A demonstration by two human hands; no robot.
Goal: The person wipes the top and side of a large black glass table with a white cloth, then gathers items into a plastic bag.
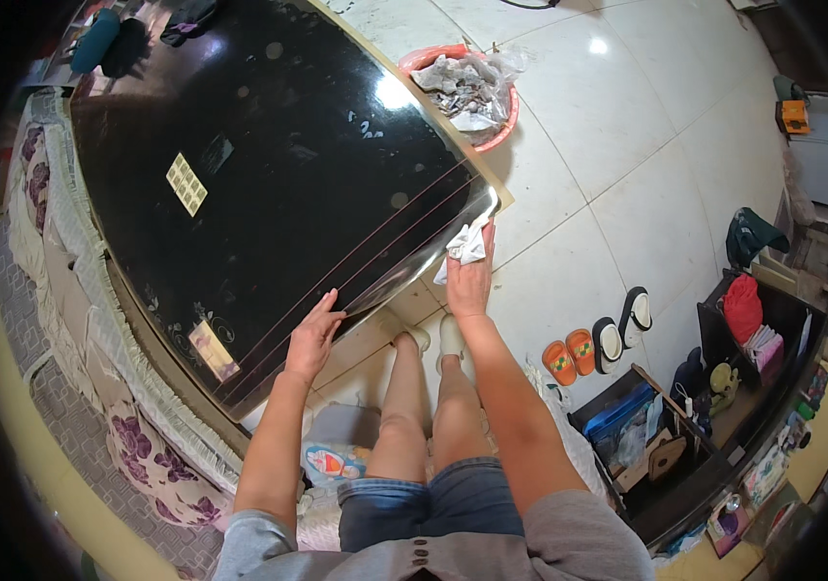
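Observation:
A dark glossy tabletop [298, 167] with a clear, film-like cover lies before me, and the cover's near edge curls up at the corner. My right hand [469, 279] holds a crumpled white cloth or tissue [467, 245] beside that raised corner. The fingers of my left hand [314, 340] rest on the near edge of the table, with nothing visible in them. A pale sheet with small squares [187, 184] and a pale rectangular packet or card [214, 351] lie on the tabletop to the left.
A red-rimmed basket [512, 120] of rubbish, lined with plastic, stands beyond the table's right edge. Orange sandals [559, 362] and black-and-white slippers [607, 345] are on the tiled floor. An open dark cabinet [704, 465] is at right; a floral-covered sofa [131, 450] borders the table's left.

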